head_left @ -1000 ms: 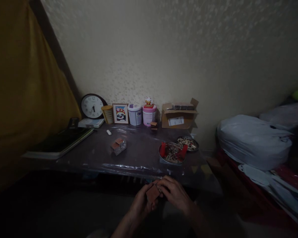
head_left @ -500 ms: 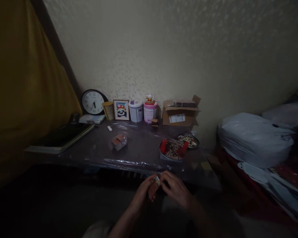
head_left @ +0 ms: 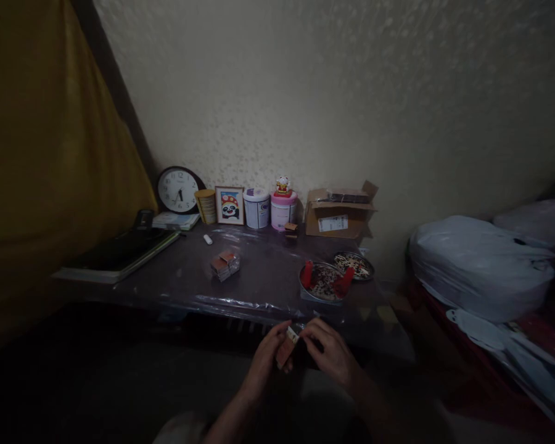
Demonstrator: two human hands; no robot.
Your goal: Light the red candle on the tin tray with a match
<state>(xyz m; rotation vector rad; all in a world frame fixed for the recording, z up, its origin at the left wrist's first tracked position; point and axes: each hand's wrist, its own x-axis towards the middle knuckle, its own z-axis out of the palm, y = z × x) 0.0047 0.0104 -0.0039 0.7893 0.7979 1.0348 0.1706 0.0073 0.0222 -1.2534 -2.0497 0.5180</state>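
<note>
A small reddish-brown matchbox [head_left: 285,351] is gripped in my left hand [head_left: 263,361], tilted, with its pale inner end showing at the top. My right hand [head_left: 330,353] is closed in a pinch at that pale end, its fingertips touching or very near it. What sits between those fingertips is too small and dark to make out. Both hands are in front of the table's near edge. Just beyond them on the table stands a round tin [head_left: 322,301] with dark and pale bits and two red pieces in it. Behind it lies a second round tin [head_left: 354,266] of pale sticks.
A plastic-wrapped pack of small boxes [head_left: 225,265] lies on the dark, plastic-covered table [head_left: 263,271]. Along the wall stand a clock [head_left: 178,189], a framed picture [head_left: 230,205], two tubs [head_left: 256,209] and a cardboard box [head_left: 337,216]. White bags [head_left: 481,262] are piled at the right.
The view has shifted slightly. My left hand still holds the matchbox, and its pale end shows a little more. My right fingertips remain pinched close to that end.
</note>
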